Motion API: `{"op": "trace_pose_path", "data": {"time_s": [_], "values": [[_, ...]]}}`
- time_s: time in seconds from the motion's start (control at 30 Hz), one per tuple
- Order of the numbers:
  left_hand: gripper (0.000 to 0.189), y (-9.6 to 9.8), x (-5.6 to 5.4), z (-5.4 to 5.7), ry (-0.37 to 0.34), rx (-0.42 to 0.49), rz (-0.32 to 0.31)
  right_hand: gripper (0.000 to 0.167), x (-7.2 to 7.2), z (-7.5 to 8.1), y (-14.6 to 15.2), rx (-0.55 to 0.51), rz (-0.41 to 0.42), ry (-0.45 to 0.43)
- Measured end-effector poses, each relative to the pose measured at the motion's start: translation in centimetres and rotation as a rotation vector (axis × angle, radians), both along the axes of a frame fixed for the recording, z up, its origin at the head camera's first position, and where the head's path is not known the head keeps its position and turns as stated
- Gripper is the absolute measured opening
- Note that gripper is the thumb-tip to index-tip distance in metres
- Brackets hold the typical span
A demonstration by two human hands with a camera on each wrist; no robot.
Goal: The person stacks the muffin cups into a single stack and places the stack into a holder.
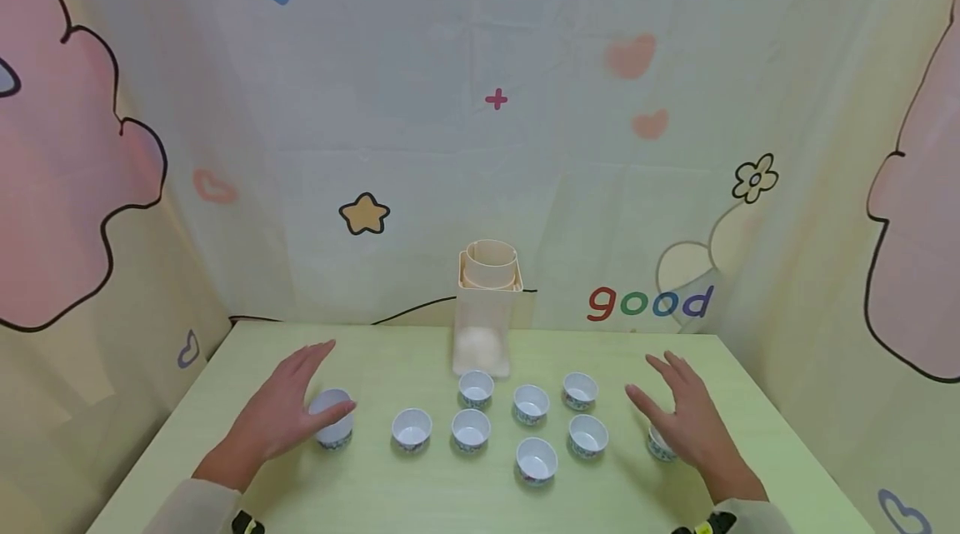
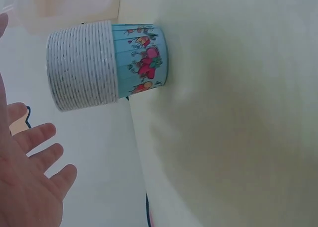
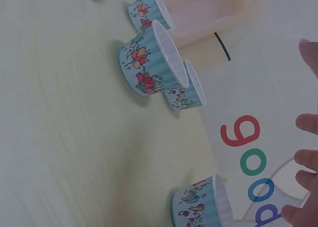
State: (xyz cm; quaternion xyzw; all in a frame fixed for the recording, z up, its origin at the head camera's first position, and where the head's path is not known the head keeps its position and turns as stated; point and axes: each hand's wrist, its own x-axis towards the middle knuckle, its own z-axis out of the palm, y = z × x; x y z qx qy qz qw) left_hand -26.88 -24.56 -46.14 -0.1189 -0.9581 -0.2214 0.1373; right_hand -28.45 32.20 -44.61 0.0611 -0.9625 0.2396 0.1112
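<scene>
Both hands are spread and hold nothing: the left hand (image 1: 281, 405) is beside a stack of paper cups (image 2: 89, 65) at the left of the tabletop (image 1: 360, 501), and the right hand (image 1: 686, 421) is over the right side. The head view makes the stack look like little more than one cup with the left thumb across it; the left wrist view reveals many nested white rims above a blue, flowered side, and a gap between fingers and stack. Seven single cups (image 1: 536, 461) stand upright between the hands, and the right hand partly hides a further cup (image 1: 657, 446). From the head, mostly white insides show; the right wrist view brings out red flowers on pale blue sides. Only the head view shows the tall holder (image 1: 483, 330) whole, at the far middle, with a round tube (image 1: 491, 266) in its top.
</scene>
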Motion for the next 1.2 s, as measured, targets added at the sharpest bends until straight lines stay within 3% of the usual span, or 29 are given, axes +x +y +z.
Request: {"op": "trace_pose_path", "data": {"time_s": [0.17, 0.43, 0.6, 0.93, 1.2], "values": [[0.099, 0.3, 0.4, -0.9, -0.023, 0.072, 0.018, 0.076, 0.9, -0.8, 0.2, -0.059, -0.024, -0.001], [0.092, 0.4, 1.3, -1.9, -0.086, 0.318, 0.080, 0.065, 2.3, -1.9, 0.7, -0.294, -0.078, 0.033], [0.091, 0.2, 1.5, -2.4, -0.121, 0.395, 0.085, 0.062, 3.1, -2.4, 1.0, -0.392, -0.134, 0.036], [0.093, -0.3, 1.2, -3.2, -0.234, 0.556, 0.054, 0.074, 3.5, -4.0, 1.8, -0.562, -0.225, -0.036], [0.090, -1.0, 0.6, -3.6, -0.265, 0.653, -0.037, 0.091, 3.4, -4.7, 2.4, -0.553, -0.288, -0.147]]}}
